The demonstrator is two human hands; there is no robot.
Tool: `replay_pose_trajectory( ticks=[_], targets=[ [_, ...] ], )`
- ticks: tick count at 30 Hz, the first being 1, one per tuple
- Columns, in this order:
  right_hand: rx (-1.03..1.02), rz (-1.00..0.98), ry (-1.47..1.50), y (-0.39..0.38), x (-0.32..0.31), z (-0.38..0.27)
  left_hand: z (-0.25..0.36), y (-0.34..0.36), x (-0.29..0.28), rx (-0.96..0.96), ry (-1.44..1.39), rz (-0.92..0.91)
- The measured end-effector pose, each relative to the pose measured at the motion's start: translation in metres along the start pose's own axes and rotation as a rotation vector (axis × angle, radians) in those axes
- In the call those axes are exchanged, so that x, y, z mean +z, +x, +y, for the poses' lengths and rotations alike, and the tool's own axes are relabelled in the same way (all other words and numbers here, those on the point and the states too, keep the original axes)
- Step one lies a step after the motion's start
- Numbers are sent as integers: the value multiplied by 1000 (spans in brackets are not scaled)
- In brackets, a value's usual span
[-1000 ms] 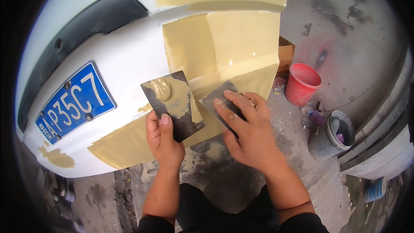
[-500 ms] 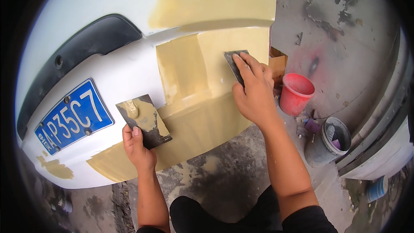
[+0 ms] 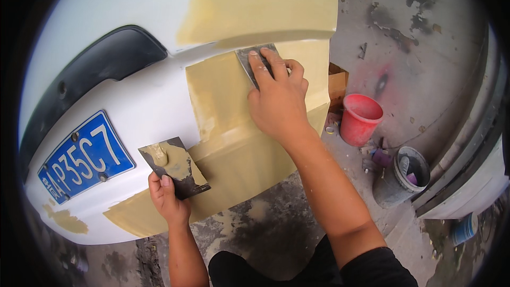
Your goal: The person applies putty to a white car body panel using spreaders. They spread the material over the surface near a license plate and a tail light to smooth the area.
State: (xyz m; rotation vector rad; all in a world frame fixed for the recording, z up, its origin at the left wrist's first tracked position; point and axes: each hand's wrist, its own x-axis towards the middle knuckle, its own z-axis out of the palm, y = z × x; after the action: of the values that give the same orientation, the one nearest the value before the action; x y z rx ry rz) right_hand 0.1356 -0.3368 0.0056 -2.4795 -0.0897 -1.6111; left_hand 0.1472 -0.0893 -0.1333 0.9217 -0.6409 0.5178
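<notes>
My right hand (image 3: 279,98) presses a flat dark putty spreader (image 3: 245,59) against the upper part of a white car panel (image 3: 149,106). Its fingers lie over the blade, with the thumb at the edge. Under and around it, the panel carries a broad coat of tan body filler (image 3: 220,87). Lower and to the left, my left hand (image 3: 171,202) grips a square dark plate (image 3: 183,183) by its near edge. Tan putty is smeared over that plate, with a thick dab (image 3: 157,155) near its upper left corner.
A blue licence plate (image 3: 87,155) and a black trim strip (image 3: 95,61) are on the panel's left. To the right stand a red bucket (image 3: 361,122), a grey bucket (image 3: 401,180) and a cardboard box (image 3: 337,87). A blue can (image 3: 465,228) lies farther right on the stained floor.
My right hand has moved the spreader leftward across the filler, up near the panel's crease. The left hand with its plate has stayed nearly in place. The view has shifted slightly.
</notes>
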Motion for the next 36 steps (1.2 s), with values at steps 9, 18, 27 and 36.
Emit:
replay_pose_trajectory(
  ticks=[9, 18, 27, 36],
  targets=[
    [22, -9, 11, 4, -16, 3, 5, 1, 2, -26, 15, 15],
    [-32, -48, -17, -2, -9, 2, 7, 0, 9, -60, 1, 35],
    [-68, -146, -16, -33, -12, 7, 6, -1, 8, -41, 11, 82],
    [-51, -262, -38, -62, -15, 5, 7, 0, 6, -62, 5, 82]
  ],
)
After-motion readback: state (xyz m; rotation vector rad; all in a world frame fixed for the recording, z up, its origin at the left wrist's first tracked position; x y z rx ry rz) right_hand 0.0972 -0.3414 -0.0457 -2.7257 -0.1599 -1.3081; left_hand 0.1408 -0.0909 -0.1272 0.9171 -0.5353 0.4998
